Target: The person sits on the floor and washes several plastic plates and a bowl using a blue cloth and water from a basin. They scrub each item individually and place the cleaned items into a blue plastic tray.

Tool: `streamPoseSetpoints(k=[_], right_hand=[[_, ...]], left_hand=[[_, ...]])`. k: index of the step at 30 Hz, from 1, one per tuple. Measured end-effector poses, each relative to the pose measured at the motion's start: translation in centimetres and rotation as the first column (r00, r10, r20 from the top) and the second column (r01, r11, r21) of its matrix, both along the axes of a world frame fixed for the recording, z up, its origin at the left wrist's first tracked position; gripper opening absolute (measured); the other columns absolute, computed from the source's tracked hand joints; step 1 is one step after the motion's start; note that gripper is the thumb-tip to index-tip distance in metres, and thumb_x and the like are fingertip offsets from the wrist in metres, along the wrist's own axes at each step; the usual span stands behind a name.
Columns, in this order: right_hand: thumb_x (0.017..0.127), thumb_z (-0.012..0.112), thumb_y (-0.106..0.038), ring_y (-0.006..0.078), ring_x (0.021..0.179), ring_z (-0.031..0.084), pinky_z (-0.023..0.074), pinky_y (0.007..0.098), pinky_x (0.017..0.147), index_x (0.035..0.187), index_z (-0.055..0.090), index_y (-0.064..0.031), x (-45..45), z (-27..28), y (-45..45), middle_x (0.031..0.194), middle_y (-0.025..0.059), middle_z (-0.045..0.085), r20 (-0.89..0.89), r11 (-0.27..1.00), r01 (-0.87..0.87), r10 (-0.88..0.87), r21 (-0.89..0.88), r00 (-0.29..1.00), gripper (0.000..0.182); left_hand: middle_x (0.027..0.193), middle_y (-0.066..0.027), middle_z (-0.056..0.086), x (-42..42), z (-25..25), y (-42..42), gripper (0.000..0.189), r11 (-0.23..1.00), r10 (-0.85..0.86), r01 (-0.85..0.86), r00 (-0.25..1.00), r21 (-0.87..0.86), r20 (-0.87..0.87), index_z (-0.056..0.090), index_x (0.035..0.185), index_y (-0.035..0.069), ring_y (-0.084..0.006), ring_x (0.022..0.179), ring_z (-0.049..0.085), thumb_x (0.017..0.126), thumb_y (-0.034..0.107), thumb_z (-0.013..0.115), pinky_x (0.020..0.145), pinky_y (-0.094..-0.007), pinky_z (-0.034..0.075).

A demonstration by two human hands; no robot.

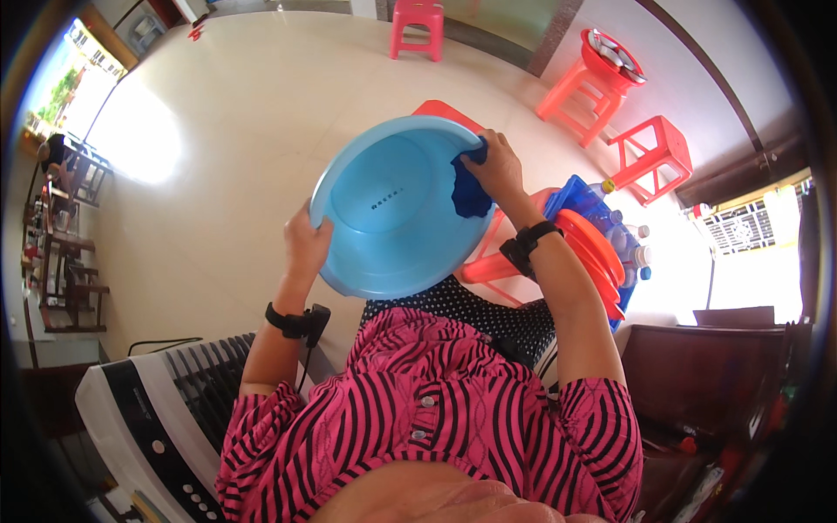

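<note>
A light blue plastic basin [386, 176] is held up before me, tilted so that its inside faces me. Small dark writing marks its bottom. My left hand [306, 240] grips the rim at the left, thumb on the inner side. At the upper right of the rim, my right hand [498, 168] presses a dark blue cloth [472, 189] against the basin's inner wall. Part of the cloth hangs down the inside. Apart from the cloth, nothing is visible in the basin. The fingers behind the rim are hidden.
Behind the basin stands a partly hidden red stool [448, 112]. To the right, a blue crate [575, 189] holds plastic bottles beside stacked red basins [592, 252]. Further stools [657, 153] stand by the wall, one bearing a red basin [611, 59] of dishes. A slatted white appliance [147, 405] is at left.
</note>
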State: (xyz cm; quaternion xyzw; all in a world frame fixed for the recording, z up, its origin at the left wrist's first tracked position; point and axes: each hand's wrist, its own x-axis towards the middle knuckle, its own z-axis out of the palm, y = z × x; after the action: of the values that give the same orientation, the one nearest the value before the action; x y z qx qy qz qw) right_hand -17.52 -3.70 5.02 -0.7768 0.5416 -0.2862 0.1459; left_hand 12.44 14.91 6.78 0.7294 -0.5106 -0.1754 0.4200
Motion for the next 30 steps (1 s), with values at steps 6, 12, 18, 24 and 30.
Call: streamPoseSetpoints(k=[6,12,18,24,30], right_hand=[[0.076,0.079,-0.027,0.0373,0.095,0.064,0.0518,0.0435,0.081,0.113,0.053,-0.0041,-0.2,-2.0,1.4,0.103,0.0188,0.065,0.130,0.993,0.093,-0.102,0.067,0.986,0.051],[0.076,0.079,-0.026,0.0377,0.091,0.068,0.0543,0.0431,0.080,0.113,0.051,-0.0005,-1.7,-4.1,3.2,0.097,0.0232,0.067,0.218,0.957,0.120,-0.180,0.263,0.959,0.053],[0.076,0.080,-0.022,0.0217,0.086,0.069,0.0559,0.0359,0.079,0.112,0.065,-0.0005,-3.6,-9.8,6.7,0.100,0.0111,0.071,0.339,0.626,-0.236,-0.047,0.743,0.940,0.045],[0.074,0.075,-0.017,0.0257,0.084,0.071,0.0561,0.0376,0.077,0.111,0.063,-0.0005,-3.7,-10.4,3.1,0.091,0.0144,0.072,0.409,0.836,-0.057,-0.207,0.546,0.889,0.042],[0.078,0.069,-0.012,0.0235,0.077,0.071,0.0570,0.0361,0.073,0.108,0.060,0.0035,-0.8,4.1,2.4,0.083,0.0144,0.071,0.377,0.927,-0.035,-0.118,0.374,0.919,0.034]], left_hand=[[0.087,-0.0231,0.068,0.4,-0.3,0.3,0.035,0.998,0.064,-0.063,0.998,0.031,-0.014,0.064,0.114,0.000,-0.0374,0.081,0.068,0.082,0.011,0.058,0.075,-0.0412,0.053],[0.086,-0.0205,0.069,0.8,-1.4,0.9,0.034,0.996,0.080,-0.078,0.995,0.032,-0.052,0.065,0.112,-0.002,-0.0313,0.077,0.068,0.081,0.008,0.057,0.072,-0.0391,0.053],[0.084,-0.0152,0.069,3.2,-4.1,1.0,0.029,0.991,0.128,-0.124,0.986,0.040,-0.103,0.064,0.106,-0.006,-0.0227,0.071,0.066,0.081,0.005,0.055,0.069,-0.0351,0.052],[0.117,-0.0227,0.061,4.3,-5.6,-0.7,0.052,0.996,0.072,-0.063,0.986,0.066,-0.151,0.051,0.130,-0.002,-0.0306,0.102,0.062,0.081,0.009,0.064,0.087,-0.0396,0.050],[0.153,-0.0256,0.030,-1.5,-5.9,-2.1,0.094,0.991,-0.006,0.033,0.978,-0.131,0.207,0.021,0.153,0.003,-0.0386,0.137,0.039,0.081,0.025,0.077,0.110,-0.0454,0.036]])
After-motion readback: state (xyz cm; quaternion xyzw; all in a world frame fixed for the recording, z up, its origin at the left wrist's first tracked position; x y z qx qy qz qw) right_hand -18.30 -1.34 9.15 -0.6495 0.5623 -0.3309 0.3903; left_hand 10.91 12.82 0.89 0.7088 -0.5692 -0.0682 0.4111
